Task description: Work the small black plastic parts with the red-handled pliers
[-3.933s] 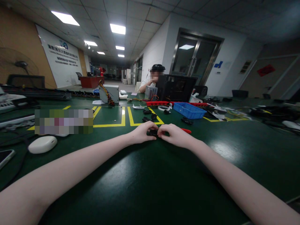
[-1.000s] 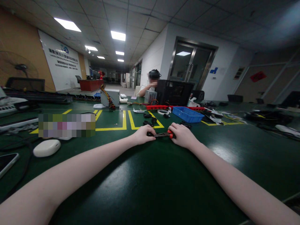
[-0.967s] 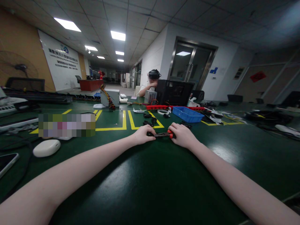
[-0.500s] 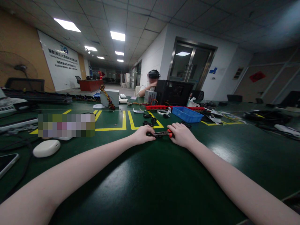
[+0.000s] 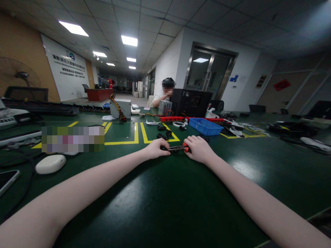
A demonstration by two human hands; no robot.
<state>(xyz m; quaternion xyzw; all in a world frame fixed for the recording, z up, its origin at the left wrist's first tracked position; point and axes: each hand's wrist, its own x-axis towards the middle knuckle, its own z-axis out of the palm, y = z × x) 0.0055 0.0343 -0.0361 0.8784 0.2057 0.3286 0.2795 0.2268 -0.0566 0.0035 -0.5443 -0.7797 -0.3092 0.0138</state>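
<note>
My right hand (image 5: 199, 148) is closed around the red handles of a pair of pliers (image 5: 176, 148), whose metal jaws point left. At the tip of those jaws, my left hand (image 5: 157, 148) pinches a small black part (image 5: 163, 148), mostly covered by the fingers; its kind cannot be made out. Both hands are low over the green table (image 5: 165, 193). Just beyond them lie several small black pieces (image 5: 165, 132), inside and near a yellow tape outline.
Behind my right hand sits a blue tray (image 5: 205, 126). A black computer case (image 5: 191, 103) and a power supply (image 5: 120, 108) stand farther back, where a person (image 5: 163, 98) sits. A white rounded case (image 5: 51, 164) and a phone (image 5: 8, 181) lie at left.
The pliers' jaws look slightly shifted against the black part in my left hand. Both hands keep their grip, and the whole view has moved a little.
</note>
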